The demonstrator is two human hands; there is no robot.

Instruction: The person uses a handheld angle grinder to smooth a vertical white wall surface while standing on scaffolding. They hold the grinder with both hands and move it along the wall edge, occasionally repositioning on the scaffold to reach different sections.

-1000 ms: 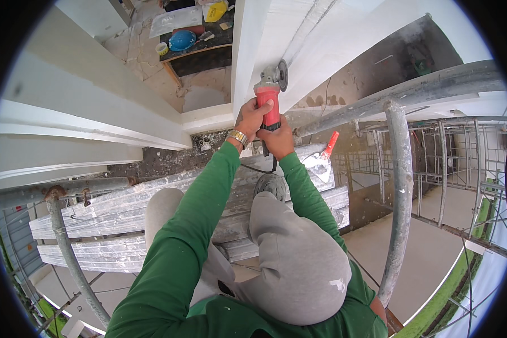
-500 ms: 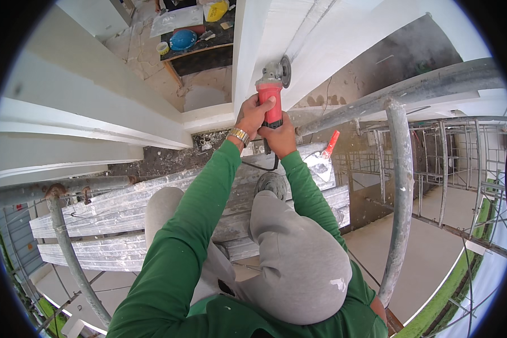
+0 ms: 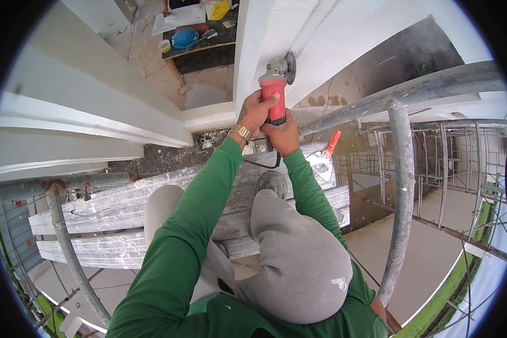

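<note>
A red angle grinder (image 3: pixel 273 96) with a grey head is held out in front of me. My left hand (image 3: pixel 256 111) wraps its body, the thumb lying across the red casing and a metal watch (image 3: pixel 241 133) on the wrist. Around the rear end of the grinder my right hand (image 3: pixel 284 134) is closed. The grinder's disc (image 3: pixel 290 68) is upright against the white wall (image 3: pixel 315 50), at the lower end of a grey line running up it. A dark cord (image 3: pixel 267 166) loops below the tool. Haze hangs to the right of the wall.
I squat on dusty scaffold planks (image 3: pixel 112 211). A grey pipe rail (image 3: pixel 434 84) and an upright pipe (image 3: pixel 400 186) stand at the right, with a drop beyond. A tool with a red handle (image 3: pixel 332 144) lies on the planks. A blue helmet (image 3: pixel 185 38) rests on a table, upper left.
The grinder and both hands have shifted very slightly right and down in the picture, the disc staying against the wall. My grip looks the same.
</note>
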